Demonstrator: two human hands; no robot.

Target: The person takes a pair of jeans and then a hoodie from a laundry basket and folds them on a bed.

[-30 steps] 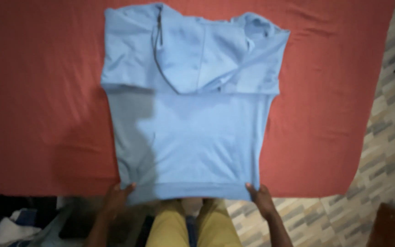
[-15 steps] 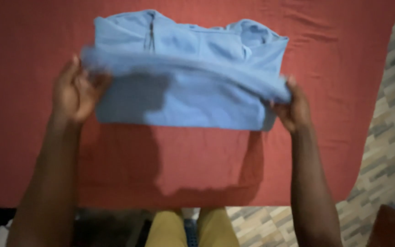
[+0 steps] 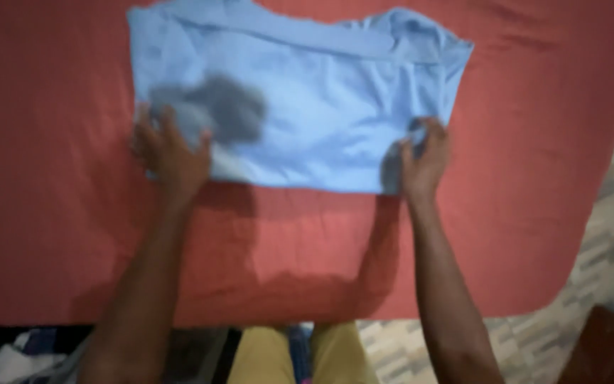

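A light blue garment (image 3: pixel 321 107) lies folded in half on a red bed sheet (image 3: pixel 286 249). My left hand (image 3: pixel 172 153) rests flat on its lower left corner with the fingers spread. At the lower right corner, my right hand (image 3: pixel 424 160) has its fingers curled around the folded edge. The picture is blurred, so the exact hold is hard to make out. Both forearms reach over the bare sheet in front of the garment.
The bed's near edge runs along the bottom, with my yellow trousers (image 3: pixel 300 355) below it. A patterned tile floor (image 3: pixel 605 235) lies to the right. Pale and dark cloth (image 3: pixel 8 359) sits at bottom left, a brown object (image 3: pixel 605 348) at bottom right.
My hands lifted the garment's bottom hem from the near edge of the bed and carried it up over the top part. The garment now lies folded, with both hands at its lower corners.
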